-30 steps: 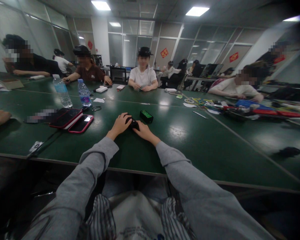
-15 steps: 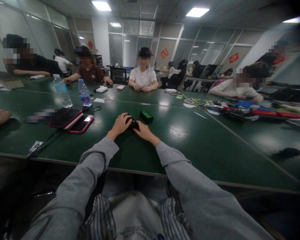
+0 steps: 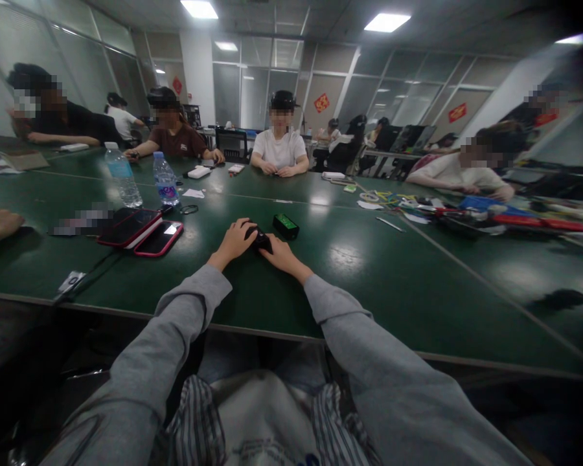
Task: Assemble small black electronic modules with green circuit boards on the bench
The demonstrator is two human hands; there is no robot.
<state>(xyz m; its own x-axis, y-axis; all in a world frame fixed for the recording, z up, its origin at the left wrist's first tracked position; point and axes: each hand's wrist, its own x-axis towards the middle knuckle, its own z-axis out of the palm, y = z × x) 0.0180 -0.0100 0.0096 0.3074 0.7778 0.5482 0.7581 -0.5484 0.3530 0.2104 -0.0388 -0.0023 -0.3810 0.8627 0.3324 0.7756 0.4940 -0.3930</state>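
Device [image 3: 260, 239]: between my two hands on the table [image 3: 350, 291], mostly covered by fingers. Left hand [image 3: 234, 243] grips its left end, fingers curled over the top; right hand [image 3: 280, 254] closes on the near right side, thumb and fingers against it. Device is black, compact, looks like hard plastic; what's under my fingers, can't tell.

Box [image 3: 285, 226]: just beyond my right hand, apart from the device. Black, rectangular, bright green pattern on top.

Table is dark green, smooth, glossy enough to mirror the ceiling lights. Both sleeves [image 3: 194, 298] are grey soft cloth, folded back at the wrists.

Off to the left: phone [image 3: 158, 239], flat, rounded corners, pink-red rim, next to a dark case [image 3: 129, 228] with a similar rim. Behind them, two clear plastic bottles [image 3: 166, 180], ribbed, one blue-capped, one white-capped. Thin black loop [image 3: 189, 209] near the bottles.

Right side: slim pen-like stick [image 3: 391, 224], then a tangle of coloured cables [image 3: 393, 197]. Person [image 3: 279, 150] in white sits across the table.
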